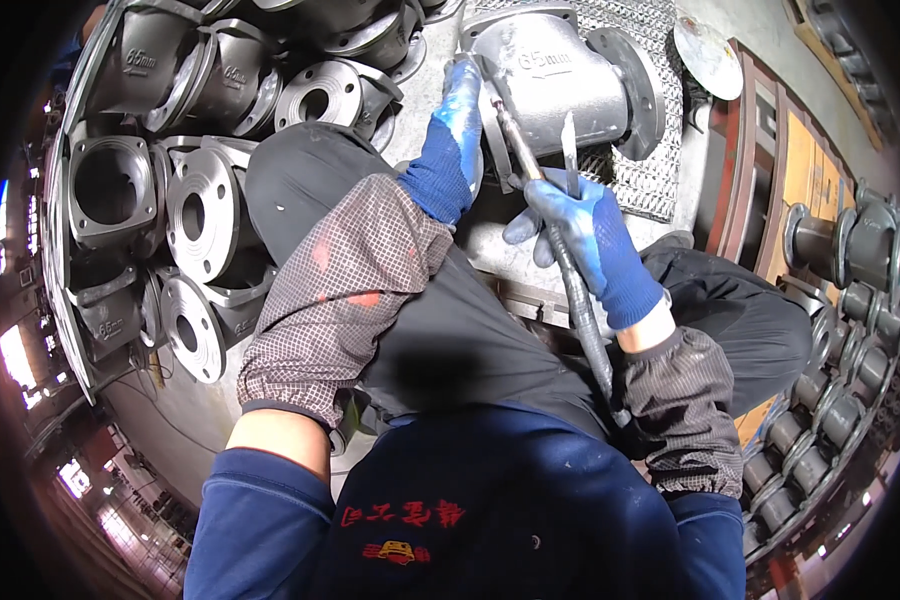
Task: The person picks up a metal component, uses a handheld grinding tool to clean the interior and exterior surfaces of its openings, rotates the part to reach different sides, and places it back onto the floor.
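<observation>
A grey cast-metal valve body [555, 75] with round flanges lies in front of me on a textured metal mat. My right hand [590, 235], in a blue glove, grips a long rod-like tool [575, 285] with a wrapped grey handle. Its slimmer shaft slants up across the valve body's left flange. A pale pointed metal strip [570, 145] also sticks up from the right hand. My left hand [455, 125], gloved in blue, is closed beside that flange, near the tool's far end. What its fingers hold is hard to make out.
Several grey valve castings [205, 215] are stacked at my left. On the right stand a reddish metal frame [740, 160] with wooden boards and more flanged castings [840, 415]. A whitish disc [708, 58] is beyond the mat [650, 185]. My bent legs flank the work.
</observation>
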A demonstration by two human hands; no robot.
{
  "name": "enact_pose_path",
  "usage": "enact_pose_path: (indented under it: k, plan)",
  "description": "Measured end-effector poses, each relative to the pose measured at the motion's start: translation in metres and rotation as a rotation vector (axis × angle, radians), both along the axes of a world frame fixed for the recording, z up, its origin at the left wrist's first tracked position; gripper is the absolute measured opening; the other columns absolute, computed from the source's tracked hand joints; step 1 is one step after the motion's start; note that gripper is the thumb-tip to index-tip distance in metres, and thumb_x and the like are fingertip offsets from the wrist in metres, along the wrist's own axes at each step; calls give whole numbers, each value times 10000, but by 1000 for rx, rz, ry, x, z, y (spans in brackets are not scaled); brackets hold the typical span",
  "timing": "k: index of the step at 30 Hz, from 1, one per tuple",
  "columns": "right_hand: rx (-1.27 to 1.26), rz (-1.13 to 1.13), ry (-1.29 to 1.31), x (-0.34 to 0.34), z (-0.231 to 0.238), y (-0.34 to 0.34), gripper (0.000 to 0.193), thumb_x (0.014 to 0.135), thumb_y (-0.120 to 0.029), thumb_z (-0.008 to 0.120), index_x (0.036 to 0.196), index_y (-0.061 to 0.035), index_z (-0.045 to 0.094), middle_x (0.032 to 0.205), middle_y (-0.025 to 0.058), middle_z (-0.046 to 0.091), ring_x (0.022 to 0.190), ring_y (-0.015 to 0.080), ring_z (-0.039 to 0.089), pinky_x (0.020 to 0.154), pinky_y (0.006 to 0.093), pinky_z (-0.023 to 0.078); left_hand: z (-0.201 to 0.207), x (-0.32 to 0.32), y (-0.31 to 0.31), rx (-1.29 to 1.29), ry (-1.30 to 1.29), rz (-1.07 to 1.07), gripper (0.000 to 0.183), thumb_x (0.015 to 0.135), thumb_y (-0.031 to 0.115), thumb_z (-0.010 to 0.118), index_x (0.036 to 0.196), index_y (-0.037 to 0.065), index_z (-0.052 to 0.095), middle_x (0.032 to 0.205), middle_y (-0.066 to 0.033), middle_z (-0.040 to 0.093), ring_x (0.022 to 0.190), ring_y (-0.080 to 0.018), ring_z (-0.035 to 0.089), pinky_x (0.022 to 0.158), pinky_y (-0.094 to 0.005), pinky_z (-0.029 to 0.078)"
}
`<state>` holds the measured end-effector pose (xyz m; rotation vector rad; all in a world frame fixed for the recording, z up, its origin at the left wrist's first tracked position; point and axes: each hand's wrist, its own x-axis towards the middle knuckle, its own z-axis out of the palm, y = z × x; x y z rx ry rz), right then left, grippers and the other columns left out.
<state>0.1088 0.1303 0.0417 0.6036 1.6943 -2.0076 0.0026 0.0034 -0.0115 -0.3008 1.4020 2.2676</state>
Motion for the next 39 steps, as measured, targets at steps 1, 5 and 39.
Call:
enact_pose_path:
  k: [1,5,39]
  plan:
    - [-18,-8,-6,-2,-7,0,342,902,-269,539,1065,30,573,695,121,668,433,90,519,419,201,411,3,0,4,-6,4,49,515,967,474,386,1293,77,430,1081,-95,583,930,-191,590,808,-330,503]
    - [12,6,38,7,-15,1,321,905,-242,517,1051,40,568,694,119,666,426,91,511,410,196,408,25,24,-9,-291,155,14,459,963,300,427,1333,28,413,1151,-126,558,1051,-188,531,931,-283,404]
    - [78,-67,-48,19,14,1,308,910,-169,554,1097,76,572,738,95,644,523,119,608,404,215,450,16,99,-12,-573,61,-192,353,914,240,590,1120,-46,559,901,-64,588,802,-111,557,726,-236,477]
